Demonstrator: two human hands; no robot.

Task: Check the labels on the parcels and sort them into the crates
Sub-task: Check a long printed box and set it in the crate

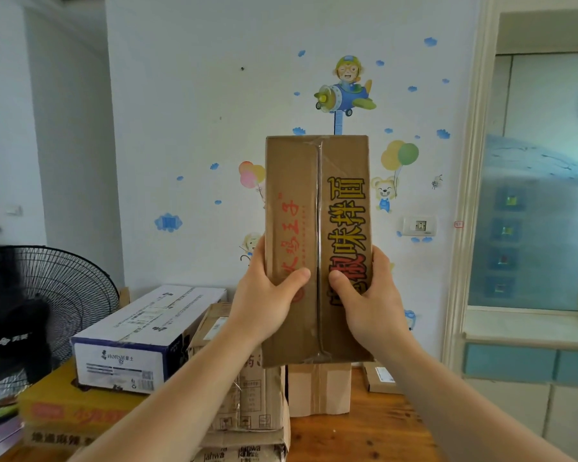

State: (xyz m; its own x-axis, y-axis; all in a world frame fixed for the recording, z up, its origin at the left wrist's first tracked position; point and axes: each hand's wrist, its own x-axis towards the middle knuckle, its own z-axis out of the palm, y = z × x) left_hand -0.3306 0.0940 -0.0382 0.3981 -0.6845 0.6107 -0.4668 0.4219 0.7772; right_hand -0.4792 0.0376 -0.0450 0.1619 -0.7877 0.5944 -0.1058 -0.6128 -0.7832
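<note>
1. Holding a tall brown parcel (317, 211) upright in front of the wall, the left grip (264, 301) and the right grip (369, 298) are both clamped on its lower half.
2. A taped seam runs down the parcel's middle, with red print on one side and yellow-and-black print on the other.
3. The left grip wraps the parcel's left edge, with the thumb pressed on the front face.
4. The right grip wraps the parcel's right edge, thumb also on the front.
5. Directly below the parcel, a pale carton (319, 388) stands on the wooden counter (364, 431). A small flat package (381, 378) lies to the parcel's lower right.
6. To the parcel's lower left lie a white-and-blue box (141, 335), stacked brown cartons (247, 401) and a yellow box (64, 405).
7. Far left of the parcel stands a black fan (60, 295).
</note>
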